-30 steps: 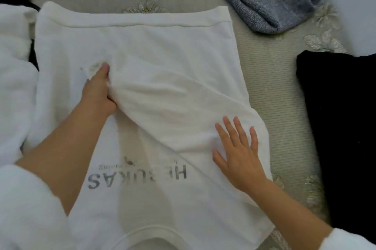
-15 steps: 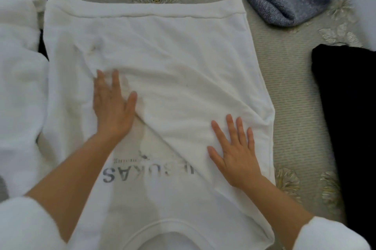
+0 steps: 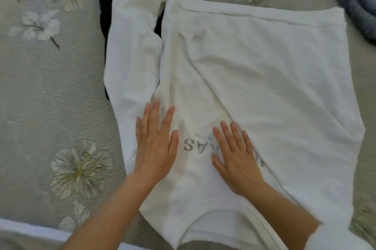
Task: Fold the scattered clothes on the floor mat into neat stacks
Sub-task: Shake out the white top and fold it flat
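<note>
Pressing flat on the white shirt with left hand and right hand, fingers straight and spread, gripping nothing

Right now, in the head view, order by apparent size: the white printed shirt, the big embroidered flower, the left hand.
1. white printed shirt
2. Tie: big embroidered flower and left hand look about alike, so I won't rank them.
</note>
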A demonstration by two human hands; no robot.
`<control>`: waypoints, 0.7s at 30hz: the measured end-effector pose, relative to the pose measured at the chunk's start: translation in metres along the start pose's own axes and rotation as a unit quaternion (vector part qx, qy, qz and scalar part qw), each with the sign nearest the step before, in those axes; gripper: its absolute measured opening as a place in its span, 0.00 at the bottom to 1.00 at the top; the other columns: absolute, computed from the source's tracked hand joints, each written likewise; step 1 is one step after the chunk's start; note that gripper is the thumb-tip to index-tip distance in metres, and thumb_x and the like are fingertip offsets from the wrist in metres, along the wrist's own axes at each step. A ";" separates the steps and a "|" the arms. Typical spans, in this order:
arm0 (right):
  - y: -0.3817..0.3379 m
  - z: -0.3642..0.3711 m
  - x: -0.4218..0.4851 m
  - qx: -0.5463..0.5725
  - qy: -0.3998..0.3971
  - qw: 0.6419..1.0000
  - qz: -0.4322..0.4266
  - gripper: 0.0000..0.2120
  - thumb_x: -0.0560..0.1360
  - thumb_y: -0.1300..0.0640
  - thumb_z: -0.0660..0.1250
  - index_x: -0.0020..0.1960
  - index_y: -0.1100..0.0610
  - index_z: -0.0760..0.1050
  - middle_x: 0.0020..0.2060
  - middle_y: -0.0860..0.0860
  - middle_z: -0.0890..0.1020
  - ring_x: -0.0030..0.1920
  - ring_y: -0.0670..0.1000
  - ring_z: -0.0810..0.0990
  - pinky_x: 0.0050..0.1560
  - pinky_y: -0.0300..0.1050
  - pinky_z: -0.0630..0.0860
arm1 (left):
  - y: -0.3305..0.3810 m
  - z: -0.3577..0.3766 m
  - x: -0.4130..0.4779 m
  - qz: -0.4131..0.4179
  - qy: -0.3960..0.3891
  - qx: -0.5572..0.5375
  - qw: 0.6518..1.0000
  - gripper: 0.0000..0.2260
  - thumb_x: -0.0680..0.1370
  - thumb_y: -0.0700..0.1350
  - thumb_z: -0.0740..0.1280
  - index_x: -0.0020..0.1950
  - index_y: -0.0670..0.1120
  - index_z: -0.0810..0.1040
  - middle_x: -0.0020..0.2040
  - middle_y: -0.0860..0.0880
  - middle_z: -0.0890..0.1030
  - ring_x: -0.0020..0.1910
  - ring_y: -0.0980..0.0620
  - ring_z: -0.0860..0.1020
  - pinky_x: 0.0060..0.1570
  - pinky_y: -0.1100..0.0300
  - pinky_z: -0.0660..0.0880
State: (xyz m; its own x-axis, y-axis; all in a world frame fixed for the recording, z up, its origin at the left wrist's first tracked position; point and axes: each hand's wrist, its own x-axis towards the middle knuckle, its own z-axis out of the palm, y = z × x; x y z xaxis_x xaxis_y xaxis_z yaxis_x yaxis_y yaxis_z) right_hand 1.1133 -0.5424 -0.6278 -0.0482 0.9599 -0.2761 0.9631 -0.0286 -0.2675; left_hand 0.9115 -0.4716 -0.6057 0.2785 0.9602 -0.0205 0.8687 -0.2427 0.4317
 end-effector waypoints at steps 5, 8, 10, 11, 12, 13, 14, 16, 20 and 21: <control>-0.056 0.024 0.027 0.001 -0.043 0.998 -0.043 0.31 0.79 0.40 0.45 0.73 0.43 0.28 0.75 0.48 0.32 0.74 0.49 0.28 0.73 0.48 0.29 | -0.055 -0.038 0.008 -0.330 0.115 -0.236 0.907 0.33 0.73 0.58 0.60 0.74 0.46 0.59 0.72 0.43 0.60 0.69 0.45 0.63 0.68 0.49 0.61; -0.062 0.034 0.028 -0.026 -0.050 0.998 -0.033 0.31 0.78 0.37 0.40 0.72 0.42 0.27 0.73 0.48 0.28 0.72 0.49 0.25 0.71 0.48 0.26 | -0.067 -0.041 0.026 -0.391 0.088 -0.356 0.844 0.34 0.74 0.59 0.66 0.74 0.46 0.59 0.68 0.47 0.70 0.63 0.50 0.72 0.61 0.56 0.69; -0.058 0.034 0.027 -0.045 -0.056 0.997 -0.034 0.31 0.76 0.34 0.35 0.73 0.41 0.26 0.73 0.47 0.27 0.72 0.48 0.25 0.71 0.47 0.25 | -0.068 -0.042 0.040 -0.407 0.099 -0.435 0.797 0.16 0.76 0.54 0.68 0.60 0.46 0.74 0.56 0.51 0.80 0.52 0.54 0.79 0.50 0.61 0.75; -0.055 0.034 0.027 -0.051 -0.060 0.996 -0.035 0.31 0.75 0.33 0.34 0.73 0.41 0.26 0.73 0.46 0.27 0.73 0.48 0.25 0.70 0.46 0.25 | -0.068 -0.047 0.045 -0.403 0.134 -0.471 0.773 0.08 0.77 0.52 0.67 0.49 0.48 0.78 0.47 0.53 0.82 0.45 0.55 0.80 0.44 0.63 0.77; -0.054 0.033 0.027 -0.057 -0.063 0.996 -0.036 0.31 0.75 0.33 0.33 0.73 0.41 0.26 0.73 0.46 0.26 0.73 0.48 0.26 0.70 0.46 0.25 | -0.069 -0.054 0.048 -0.390 0.189 -0.480 0.763 0.07 0.78 0.50 0.67 0.42 0.49 0.79 0.40 0.54 0.82 0.40 0.57 0.79 0.40 0.63 0.76; -0.053 0.033 0.027 -0.060 -0.065 0.995 -0.037 0.32 0.75 0.32 0.34 0.73 0.41 0.27 0.73 0.46 0.27 0.73 0.48 0.26 0.70 0.45 0.25 | -0.073 -0.062 0.048 -0.373 0.250 -0.475 0.757 0.09 0.79 0.49 0.65 0.39 0.50 0.79 0.37 0.55 0.81 0.37 0.58 0.79 0.38 0.63 0.76; -0.053 0.033 0.027 -0.061 -0.066 0.995 -0.035 0.32 0.75 0.32 0.34 0.74 0.41 0.27 0.73 0.46 0.28 0.73 0.48 0.27 0.71 0.45 0.26 | -0.079 -0.069 0.045 -0.352 0.313 -0.468 0.748 0.11 0.80 0.50 0.64 0.39 0.51 0.79 0.37 0.56 0.82 0.37 0.59 0.79 0.38 0.63 0.76; -0.054 0.033 0.026 -0.059 -0.059 0.996 -0.029 0.32 0.76 0.33 0.36 0.74 0.41 0.29 0.75 0.46 0.30 0.74 0.48 0.29 0.72 0.46 0.28 | -0.096 -0.080 0.031 -0.347 0.380 -0.459 0.724 0.11 0.80 0.51 0.61 0.41 0.53 0.80 0.39 0.55 0.83 0.40 0.58 0.80 0.41 0.61 0.78; -0.057 0.033 0.025 -0.053 -0.047 0.997 -0.032 0.32 0.77 0.34 0.39 0.76 0.43 0.34 0.77 0.48 0.38 0.76 0.49 0.34 0.73 0.47 0.33 | -0.129 -0.077 -0.001 -0.451 0.291 -0.467 0.703 0.09 0.79 0.51 0.65 0.41 0.51 0.79 0.42 0.52 0.82 0.44 0.53 0.80 0.47 0.54 0.77; -0.058 0.032 0.025 -0.049 -0.043 0.997 -0.031 0.32 0.77 0.34 0.40 0.77 0.43 0.36 0.77 0.49 0.39 0.76 0.50 0.35 0.74 0.47 0.33 | -0.133 -0.080 -0.002 -0.458 0.250 -0.509 0.685 0.06 0.78 0.51 0.67 0.45 0.50 0.80 0.45 0.50 0.83 0.47 0.51 0.81 0.50 0.53 0.78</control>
State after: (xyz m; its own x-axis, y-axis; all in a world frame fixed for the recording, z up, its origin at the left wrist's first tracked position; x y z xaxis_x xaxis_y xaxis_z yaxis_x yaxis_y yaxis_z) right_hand 1.0478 -0.5263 -0.6490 -0.1269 0.9314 -0.3411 0.9786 0.0613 -0.1967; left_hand 0.7622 -0.4298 -0.5910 -0.5885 0.6344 -0.5012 -0.2202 0.4707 0.8544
